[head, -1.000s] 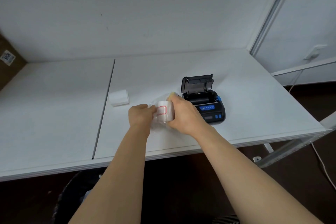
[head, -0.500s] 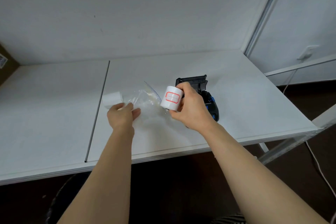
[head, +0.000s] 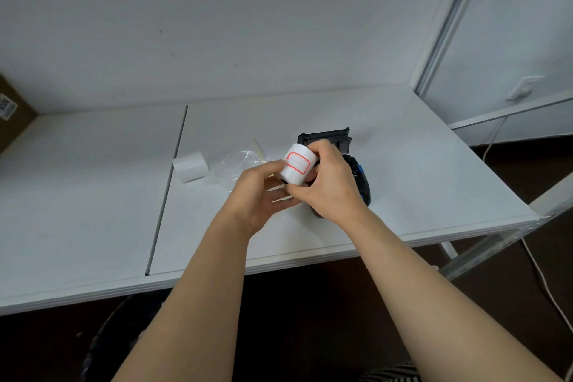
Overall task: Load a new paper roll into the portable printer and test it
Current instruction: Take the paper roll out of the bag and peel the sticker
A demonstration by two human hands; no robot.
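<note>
Now, grip: the right hand (head: 325,186) clasps the paper roll (head: 297,166) from behind and the far side, fingers wrapped round its barrel; the left hand (head: 263,195) cups under its near end, fingers half spread, touching rather than clenching
Roll: lifted off the table, tilted, its red-bordered label facing up toward the person; it sits in front of the printer, not in it
Step in hand: likely finding the loose end of the paper; best to let the right hand keep the barrel steady while the left thumb picks at the edge, peeling gently so the first label is not torn
Printer (head: 347,161): black, just behind the hands, its lid (head: 324,137) raised; the bay itself is hidden by the right hand
Feeding advice: judge which way the paper unwinds before dropping it in; leave a short tail over the lip
Around: an empty clear bag (head: 245,164) lies to the left; a second white roll (head: 190,166) beyond it; all on the white table (head: 418,189)
</note>
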